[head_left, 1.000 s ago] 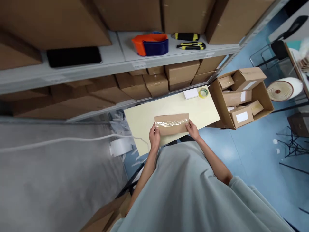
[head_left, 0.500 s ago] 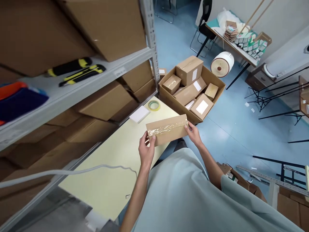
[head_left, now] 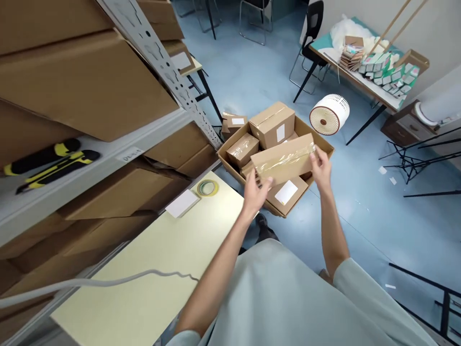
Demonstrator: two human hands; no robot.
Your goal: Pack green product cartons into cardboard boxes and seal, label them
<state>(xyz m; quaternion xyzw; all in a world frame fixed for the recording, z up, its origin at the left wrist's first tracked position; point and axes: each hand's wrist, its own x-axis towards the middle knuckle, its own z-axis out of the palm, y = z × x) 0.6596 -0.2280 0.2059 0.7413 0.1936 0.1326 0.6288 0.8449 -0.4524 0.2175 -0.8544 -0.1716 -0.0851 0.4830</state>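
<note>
A long cardboard box (head_left: pixel 283 158) with clear tape along its side is held between my two hands, above a large open carton (head_left: pixel 236 169). My left hand (head_left: pixel 256 192) is closed on its near left end, thumb on the face toward me. At the right end, my right hand (head_left: pixel 320 168) grips it with thumb and fingers. Inside the carton lie several smaller boxes, among them a tall box with a white label (head_left: pixel 272 125), a taped box (head_left: pixel 243 150) and a labelled box (head_left: pixel 287 194) partly beneath the held one.
On the pale table (head_left: pixel 173 250) are tape rolls (head_left: pixel 208 188) and a stack of white labels (head_left: pixel 182 203). The shelf (head_left: pixel 158 132) at left bears cartons and utility knives (head_left: pixel 61 168). A white fan (head_left: pixel 329 114) stands behind the carton; a cluttered table (head_left: pixel 378 86) is farther back.
Both hands have carried the long box forward and to the right, from over the table's edge to over the open carton. My view has turned and shifted too.
</note>
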